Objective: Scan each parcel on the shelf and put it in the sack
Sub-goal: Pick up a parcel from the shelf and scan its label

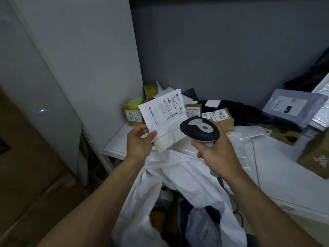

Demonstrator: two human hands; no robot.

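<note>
In the head view, your left hand [140, 139] pinches the lower corner of a flat white parcel [163, 118] between thumb and fingers. That leaves its printed label uncovered and tilted up toward you. Your right hand [219, 150] has its fingers wrapped round the handle of the scanner [199, 130], whose head sits just beside the parcel's lower right edge, aimed, it seems, at the barcode. You hold both above the open white sack [178, 168] draped over the front edge of the shelf [276, 157], so the drop afterwards should be short. More parcels wait at the back of the shelf: brown boxes [222, 118], a black bag [231, 107] and a grey bag [292, 104].
</note>
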